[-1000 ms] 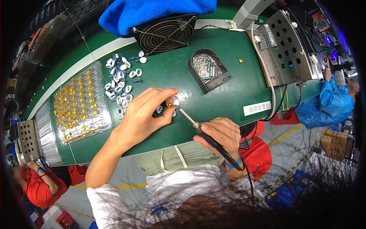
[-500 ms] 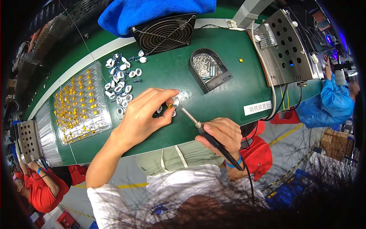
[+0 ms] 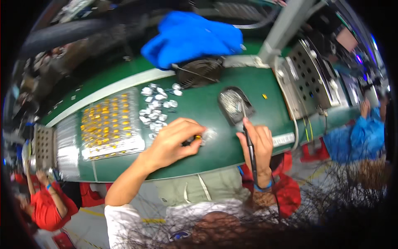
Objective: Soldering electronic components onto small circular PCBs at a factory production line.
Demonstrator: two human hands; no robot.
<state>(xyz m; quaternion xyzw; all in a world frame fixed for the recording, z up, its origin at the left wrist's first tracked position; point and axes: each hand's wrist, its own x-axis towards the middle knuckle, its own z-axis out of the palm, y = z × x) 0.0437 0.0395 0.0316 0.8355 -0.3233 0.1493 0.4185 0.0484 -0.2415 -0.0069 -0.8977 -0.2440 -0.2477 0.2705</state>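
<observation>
My left hand is closed in a pinch above the green bench. Between thumb and forefinger sits a small part with a yellow piece; blur and fingers hide most of it. A soldering iron with a black handle is gripped in my right hand. Its metal tip points away from me, over the black dish of thin silvery metal bits; whether it touches them I cannot tell. Left of the dish lies a loose pile of small white round parts with dark wires.
Clear plastic trays of yellow pieces stand on the left. At the back is a black fan under a blue cloth. A perforated metal box and one yellow piece are at right. People sit at both sides.
The soldering iron has left the part in my left hand and swung right and away, over the black dish. My left hand keeps its pinch. The whole view has shifted and blurred.
</observation>
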